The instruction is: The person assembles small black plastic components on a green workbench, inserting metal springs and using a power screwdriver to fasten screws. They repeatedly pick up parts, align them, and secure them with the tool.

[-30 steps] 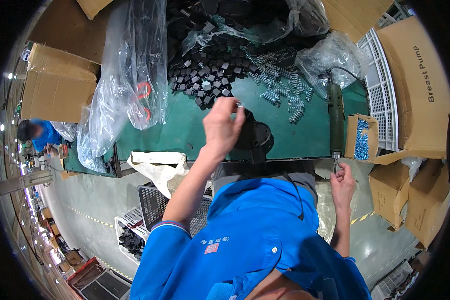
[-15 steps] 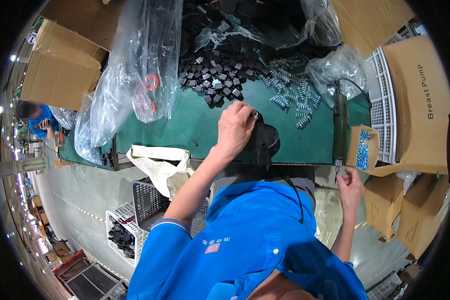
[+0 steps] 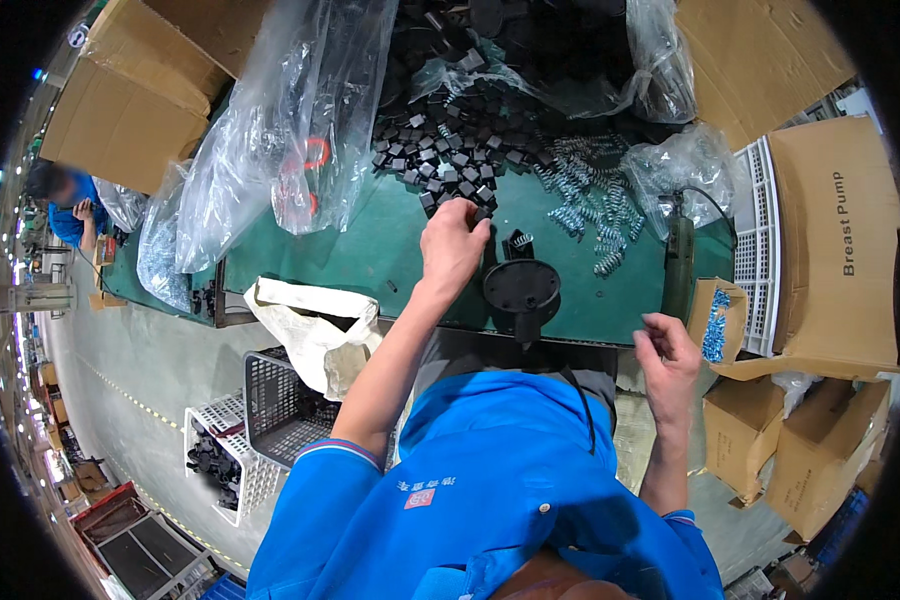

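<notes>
My left hand (image 3: 453, 248) is at the near edge of a pile of small black blocks (image 3: 450, 150), its thumb and forefinger closed on a small black block (image 3: 482, 213). Just right of it, a black part with a round plate (image 3: 522, 287) and a stub toward me lies at the table's front edge. A coil spring (image 3: 520, 239) stands in the far end of that part. My right hand (image 3: 669, 365) hovers by the front edge, thumb and fingers apart, holding nothing. Close to it lies a dark green electric screwdriver (image 3: 679, 262).
Loose springs (image 3: 595, 190) lie right of the blocks. A small carton of blue screws (image 3: 715, 325) is at the right, beside a white crate (image 3: 760, 240). Plastic bags and red-handled scissors (image 3: 316, 153) are at the left. Crates (image 3: 270, 410) stand below; another person (image 3: 70, 210) sits far left.
My left hand has left the black part and moved to the block pile, closing on a block. My right hand has come away from the screwdriver's tip. The view has shifted slightly.
</notes>
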Demonstrator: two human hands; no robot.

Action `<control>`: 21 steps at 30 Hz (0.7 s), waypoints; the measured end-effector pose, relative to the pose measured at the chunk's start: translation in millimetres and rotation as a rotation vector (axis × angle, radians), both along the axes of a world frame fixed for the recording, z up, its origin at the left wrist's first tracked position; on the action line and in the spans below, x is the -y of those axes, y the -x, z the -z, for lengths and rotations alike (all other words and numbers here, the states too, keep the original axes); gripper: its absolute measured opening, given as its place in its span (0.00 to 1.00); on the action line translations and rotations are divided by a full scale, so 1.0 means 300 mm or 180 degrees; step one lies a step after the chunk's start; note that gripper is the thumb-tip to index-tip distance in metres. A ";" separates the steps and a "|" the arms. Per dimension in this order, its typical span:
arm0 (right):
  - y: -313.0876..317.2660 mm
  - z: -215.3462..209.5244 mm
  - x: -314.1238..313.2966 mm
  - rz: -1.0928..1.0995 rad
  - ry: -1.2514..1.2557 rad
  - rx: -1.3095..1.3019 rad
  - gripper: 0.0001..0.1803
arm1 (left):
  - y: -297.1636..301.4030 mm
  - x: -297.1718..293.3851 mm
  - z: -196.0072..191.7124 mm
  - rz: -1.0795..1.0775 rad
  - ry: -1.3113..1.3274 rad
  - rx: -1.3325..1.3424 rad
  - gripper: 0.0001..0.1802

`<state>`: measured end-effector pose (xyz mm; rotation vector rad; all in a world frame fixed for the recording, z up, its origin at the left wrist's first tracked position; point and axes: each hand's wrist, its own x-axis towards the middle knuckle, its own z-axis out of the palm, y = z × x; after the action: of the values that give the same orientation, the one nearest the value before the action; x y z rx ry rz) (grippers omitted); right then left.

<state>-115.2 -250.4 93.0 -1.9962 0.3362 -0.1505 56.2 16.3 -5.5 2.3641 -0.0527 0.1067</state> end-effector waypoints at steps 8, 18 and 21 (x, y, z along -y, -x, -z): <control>-0.170 -0.029 -0.181 -0.0830 -0.0159 0.0725 0.14 | 0.237 0.015 -0.161 0.0586 0.3003 -0.0348 0.12; -0.273 -0.041 -0.294 -0.1349 -0.0185 0.0599 0.17 | 0.279 0.015 -0.147 0.0983 0.2738 0.0371 0.15; -0.293 0.010 -0.300 -0.1279 -0.0042 0.0646 0.12 | 0.280 0.014 -0.159 0.1070 0.1977 0.0535 0.19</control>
<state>-27.4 -160.4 90.1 -1.9736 -0.1944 -0.0933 -27.8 12.1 42.3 1.6952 -0.4326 0.1351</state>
